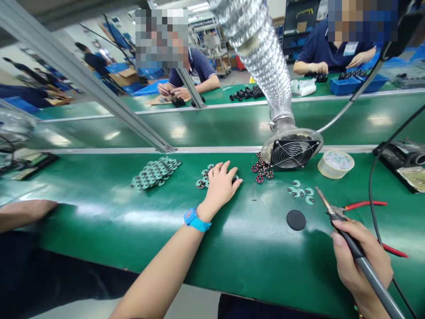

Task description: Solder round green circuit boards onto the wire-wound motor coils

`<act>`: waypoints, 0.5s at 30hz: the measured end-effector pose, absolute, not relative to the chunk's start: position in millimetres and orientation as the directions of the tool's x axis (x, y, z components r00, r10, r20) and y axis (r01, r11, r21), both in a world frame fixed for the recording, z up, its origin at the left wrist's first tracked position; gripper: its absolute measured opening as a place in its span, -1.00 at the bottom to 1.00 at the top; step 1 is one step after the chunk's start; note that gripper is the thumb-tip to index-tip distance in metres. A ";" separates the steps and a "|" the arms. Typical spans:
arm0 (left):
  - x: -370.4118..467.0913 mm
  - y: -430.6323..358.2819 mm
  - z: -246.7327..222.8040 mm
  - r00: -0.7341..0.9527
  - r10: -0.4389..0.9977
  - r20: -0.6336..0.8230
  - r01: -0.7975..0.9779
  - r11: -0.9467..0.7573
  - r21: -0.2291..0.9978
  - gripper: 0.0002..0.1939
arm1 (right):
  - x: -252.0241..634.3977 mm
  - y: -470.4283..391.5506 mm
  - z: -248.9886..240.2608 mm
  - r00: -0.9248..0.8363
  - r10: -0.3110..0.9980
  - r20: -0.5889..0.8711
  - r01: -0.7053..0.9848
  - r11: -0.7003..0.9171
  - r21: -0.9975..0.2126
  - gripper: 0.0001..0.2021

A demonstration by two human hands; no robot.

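My left hand (222,184), with a blue strap on its wrist, spreads its fingers over a small group of round green circuit boards (201,182), partly covering them. Held in my right hand (361,257) is a soldering iron (347,239), its tip pointing up and left. Beyond that hand lie red-handled pliers (365,204), partly hidden by the hand and iron. Several loose C-shaped green boards (300,191) rest left of the iron's tip, above a black round disc (296,220). Small red-and-black ring parts (262,170) are heaped between my hands.
A large stack of green boards (156,173) sits at left. A fume fan (294,153) on a silver duct hangs low over the bench (252,248). Beside it stand a round tub (336,164) and a soldering stand (403,164). A neighbour's arm (28,212) rests at far left; co-workers sit opposite.
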State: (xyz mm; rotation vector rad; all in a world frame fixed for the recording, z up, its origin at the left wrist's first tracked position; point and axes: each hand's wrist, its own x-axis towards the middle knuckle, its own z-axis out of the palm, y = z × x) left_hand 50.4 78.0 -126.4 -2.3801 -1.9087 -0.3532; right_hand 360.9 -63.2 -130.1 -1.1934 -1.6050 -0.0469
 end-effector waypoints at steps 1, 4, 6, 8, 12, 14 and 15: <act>47.4 82.6 -130.4 0.167 0.956 0.240 0.978 -0.192 0.086 -0.62 | 360.7 -62.8 -131.8 0.099 0.672 0.733 0.707 0.471 -0.528 -0.78; 35.0 94.5 -139.1 0.098 0.959 0.265 0.988 -0.126 0.092 -0.60 | 359.9 -60.4 -135.9 0.120 0.704 0.700 0.714 0.428 -0.553 -0.83; 21.8 98.8 -140.7 0.072 0.960 0.270 0.989 -0.104 0.107 -0.56 | 359.6 -57.7 -137.3 0.121 0.701 0.702 0.724 0.421 -0.546 -0.85; 4.3 100.1 -140.3 0.078 0.961 0.266 0.986 -0.114 0.123 -0.44 | 359.7 -54.4 -138.5 0.127 0.691 0.712 0.736 0.416 -0.535 -0.85; -31.2 99.8 -142.3 0.102 0.965 0.243 0.978 -0.141 0.151 -0.23 | 361.9 -48.0 -142.7 0.119 0.671 0.731 0.749 0.423 -0.510 -0.83; -40.6 101.0 -145.8 0.142 0.964 0.224 0.970 -0.181 0.162 -0.20 | 363.4 -44.9 -145.0 0.109 0.674 0.731 0.757 0.421 -0.500 -0.82; -42.0 102.0 -147.6 0.168 0.961 0.219 0.965 -0.206 0.164 -0.21 | 364.0 -43.4 -145.8 0.103 0.675 0.731 0.765 0.416 -0.492 -0.81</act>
